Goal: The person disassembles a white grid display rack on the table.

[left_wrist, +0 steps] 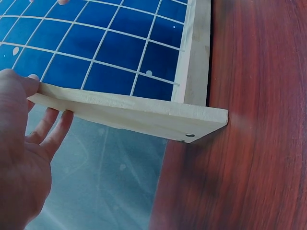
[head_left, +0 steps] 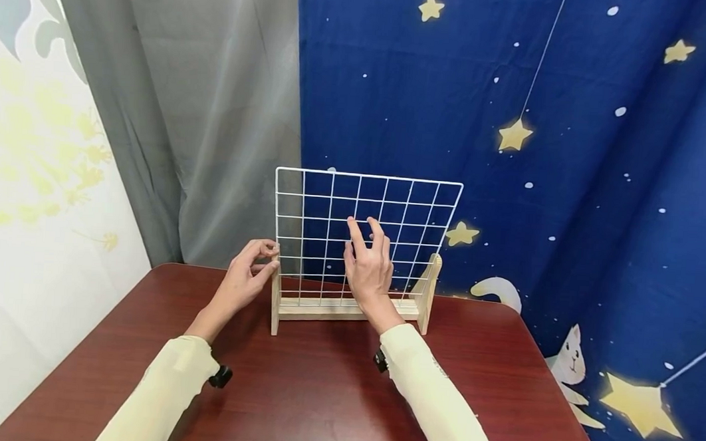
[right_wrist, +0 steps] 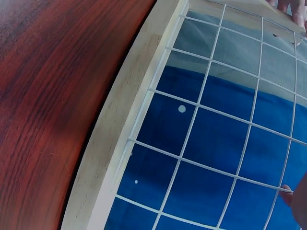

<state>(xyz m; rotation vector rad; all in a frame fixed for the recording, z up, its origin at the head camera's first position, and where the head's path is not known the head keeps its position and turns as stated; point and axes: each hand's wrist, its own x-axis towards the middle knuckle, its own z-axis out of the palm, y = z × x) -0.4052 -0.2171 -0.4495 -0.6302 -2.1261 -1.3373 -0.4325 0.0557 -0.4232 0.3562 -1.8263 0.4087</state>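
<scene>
White square-meshed wire grid (head_left: pixel 357 198) | left edge: left hand (head_left: pixel 248 271) pinched flat pale-wood panel (head_left: pixel 275 303) | front: right hand (head_left: pixel 370 268) held fingers apart

Saw a table (head_left: pixel 320 392), dark reddish-brown with a streaked grain, rounded at the far left and far right corners. Near the far edge, about midway between those corners, found a pale wooden stand (head_left: pixel 318 311) upright on two side panels (head_left: pixel 275 303), joined by a crossbar (head_left: pixel 300 312) roughly parallel to that edge.
</scene>
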